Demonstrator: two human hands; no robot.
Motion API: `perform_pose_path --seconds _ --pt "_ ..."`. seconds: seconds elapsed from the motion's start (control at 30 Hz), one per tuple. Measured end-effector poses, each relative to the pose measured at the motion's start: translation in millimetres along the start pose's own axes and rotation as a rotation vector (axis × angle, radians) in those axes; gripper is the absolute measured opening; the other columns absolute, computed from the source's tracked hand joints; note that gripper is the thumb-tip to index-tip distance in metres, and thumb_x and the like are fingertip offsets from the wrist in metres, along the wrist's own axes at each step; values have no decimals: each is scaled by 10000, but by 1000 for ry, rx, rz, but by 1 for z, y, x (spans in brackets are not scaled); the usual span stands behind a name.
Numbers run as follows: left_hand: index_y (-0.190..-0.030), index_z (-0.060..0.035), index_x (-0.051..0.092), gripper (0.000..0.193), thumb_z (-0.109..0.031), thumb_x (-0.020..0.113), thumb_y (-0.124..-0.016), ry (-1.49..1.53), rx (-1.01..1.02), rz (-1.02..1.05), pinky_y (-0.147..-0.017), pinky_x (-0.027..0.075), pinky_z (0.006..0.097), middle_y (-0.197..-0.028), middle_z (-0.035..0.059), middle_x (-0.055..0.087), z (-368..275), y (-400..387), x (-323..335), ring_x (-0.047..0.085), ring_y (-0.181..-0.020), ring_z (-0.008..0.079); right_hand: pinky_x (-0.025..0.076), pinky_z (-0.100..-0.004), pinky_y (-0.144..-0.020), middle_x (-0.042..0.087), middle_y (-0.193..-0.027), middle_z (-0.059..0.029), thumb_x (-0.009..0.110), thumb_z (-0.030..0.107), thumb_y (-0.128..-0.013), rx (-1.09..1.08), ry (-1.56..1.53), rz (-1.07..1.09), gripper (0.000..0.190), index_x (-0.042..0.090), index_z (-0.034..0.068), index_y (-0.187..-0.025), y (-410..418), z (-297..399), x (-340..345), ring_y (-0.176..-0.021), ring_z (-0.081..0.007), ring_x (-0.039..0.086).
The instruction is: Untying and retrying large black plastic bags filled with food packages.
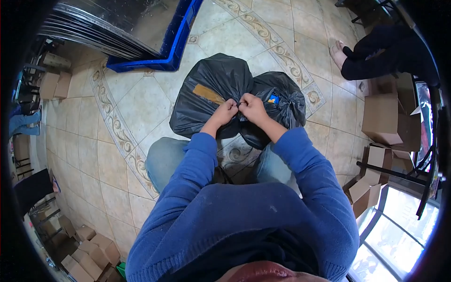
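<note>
Two full black plastic bags stand side by side on the tiled floor before my knees. The larger black plastic bag is on the left, with a strip of brown tape on its side. My left hand and my right hand pinch the gathered neck of this bag from either side, their fingertips almost touching. The smaller black plastic bag lies to the right, its top gathered into a bunch, with a blue and orange patch showing. My right wrist passes over its near left part.
A blue plastic crate holding a stack of dark sheets is at the upper left. A person in dark trousers is at the upper right. Cardboard boxes line the right side; more cardboard boxes are at the lower left.
</note>
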State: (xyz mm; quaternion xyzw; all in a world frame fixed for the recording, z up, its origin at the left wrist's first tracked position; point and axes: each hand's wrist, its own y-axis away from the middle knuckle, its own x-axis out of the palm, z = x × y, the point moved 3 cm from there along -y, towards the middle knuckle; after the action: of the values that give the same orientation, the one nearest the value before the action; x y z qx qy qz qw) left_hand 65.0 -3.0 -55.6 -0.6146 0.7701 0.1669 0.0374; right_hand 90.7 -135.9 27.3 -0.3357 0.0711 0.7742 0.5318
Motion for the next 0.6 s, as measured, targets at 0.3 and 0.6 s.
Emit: perform_pose_path --seconds 0.3,0.6 --pt "-900 -25 540 190 -198 486 -846 408 -228 41 -693 401 262 -789 29 530 1 9 10 469 -744 118 416 -247 -591 543 -732 -28 538 -2 -685 417 -324 401 122 565 32 -800 1 -23 -1 -670 -123 524" --pt "-1046 25 527 307 -204 405 -883 260 -268 90 -859 360 247 -1013 57 558 -7 9 5 490 -958 144 465 -399 -647 499 -797 -129 561 63 -661 -345 359 367 114 519 38 -764 -8 4 -8 -767 -312 545"
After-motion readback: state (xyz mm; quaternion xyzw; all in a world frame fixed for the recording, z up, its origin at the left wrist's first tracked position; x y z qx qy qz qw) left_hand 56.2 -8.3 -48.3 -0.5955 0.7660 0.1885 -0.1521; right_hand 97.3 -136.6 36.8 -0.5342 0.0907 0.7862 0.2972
